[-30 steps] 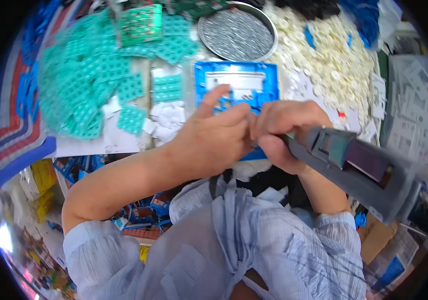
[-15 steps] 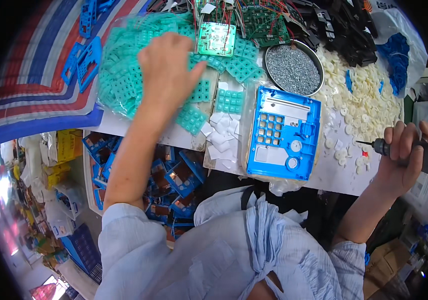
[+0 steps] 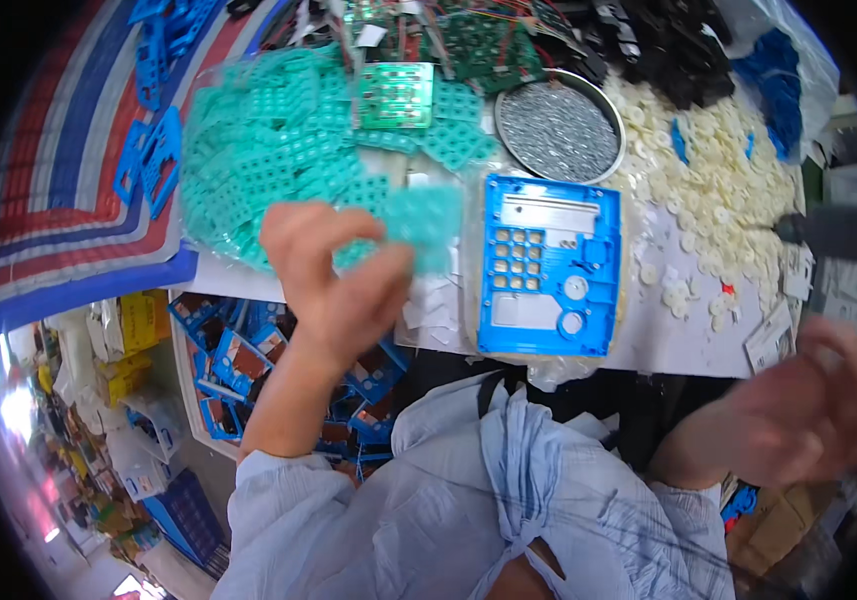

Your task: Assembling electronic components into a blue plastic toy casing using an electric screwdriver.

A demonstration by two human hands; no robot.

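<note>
My left hand [image 3: 333,275] pinches a teal rubber keypad [image 3: 424,225] between thumb and fingers. The keypad is blurred and hangs over the table, left of a blue plastic casing [image 3: 548,322]. That casing lies inner side up on a wrapped pad, with a grid of square key holes and round openings. At the right, my right hand [image 3: 798,405] is smeared by motion, its fingers curved and apart, with nothing seen in them. A dark power screwdriver [image 3: 838,232] is beyond it, apart from the fingers.
Teal keypads [image 3: 258,150] are heaped at the left, beside a green circuit board [image 3: 395,95]. A round tin of screws [image 3: 560,128] stands behind the casing; cream plastic discs [image 3: 713,190] spread to its right. Below the table's left part, a box holds blue assemblies [image 3: 238,362].
My left hand has come nearer from the keypad heap with one keypad in its fingers. My right hand has let go of the screwdriver and moved down toward me.
</note>
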